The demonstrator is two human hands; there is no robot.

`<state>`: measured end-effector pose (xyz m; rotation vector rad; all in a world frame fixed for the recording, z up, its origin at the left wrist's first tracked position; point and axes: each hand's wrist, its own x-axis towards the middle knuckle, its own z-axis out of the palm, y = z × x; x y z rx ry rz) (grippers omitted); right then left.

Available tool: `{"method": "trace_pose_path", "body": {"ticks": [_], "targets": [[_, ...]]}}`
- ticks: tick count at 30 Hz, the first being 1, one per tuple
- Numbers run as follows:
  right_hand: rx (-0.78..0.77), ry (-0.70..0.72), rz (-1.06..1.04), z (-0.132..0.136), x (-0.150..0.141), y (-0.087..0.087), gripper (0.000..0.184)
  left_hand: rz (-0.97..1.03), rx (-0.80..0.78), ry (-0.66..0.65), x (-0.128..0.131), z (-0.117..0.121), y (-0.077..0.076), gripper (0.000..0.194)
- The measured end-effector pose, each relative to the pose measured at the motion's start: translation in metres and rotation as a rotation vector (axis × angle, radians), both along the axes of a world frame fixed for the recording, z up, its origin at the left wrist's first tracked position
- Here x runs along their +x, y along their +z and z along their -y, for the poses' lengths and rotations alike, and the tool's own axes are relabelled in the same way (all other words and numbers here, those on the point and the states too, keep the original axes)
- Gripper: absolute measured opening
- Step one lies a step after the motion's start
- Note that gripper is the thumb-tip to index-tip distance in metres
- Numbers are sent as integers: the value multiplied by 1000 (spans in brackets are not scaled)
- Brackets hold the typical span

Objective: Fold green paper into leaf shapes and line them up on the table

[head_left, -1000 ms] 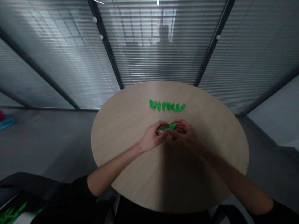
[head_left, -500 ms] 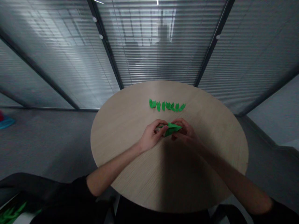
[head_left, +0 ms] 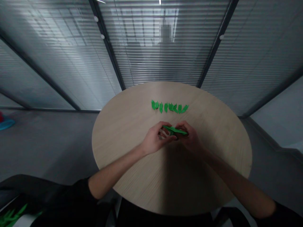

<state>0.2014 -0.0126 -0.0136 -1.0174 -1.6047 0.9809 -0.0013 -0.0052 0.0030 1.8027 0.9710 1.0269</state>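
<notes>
This place looks like an office, possibly a small meeting room. Across the top of the frame there are glass panels (head_left: 63, 66) with horizontal blinds (head_left: 161, 71), divided by dark posts (head_left: 110, 52). A round, pale wooden bench (head_left: 123, 132) stands in the centre, above a plain grey floor (head_left: 59, 138).

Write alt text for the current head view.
A person's left hand and right hand hold a folded green piece over a wood-toned table. Beyond them, small green pieces lie in a row; slatted blinds hang behind.
</notes>
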Motion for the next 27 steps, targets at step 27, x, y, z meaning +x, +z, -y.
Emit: {"method": "trace_pose_path", "body": {"ticks": [27], "targets": [[-46,42,-120,-1,2,2,20,30,120,-64,-1,0,0,29]]}}
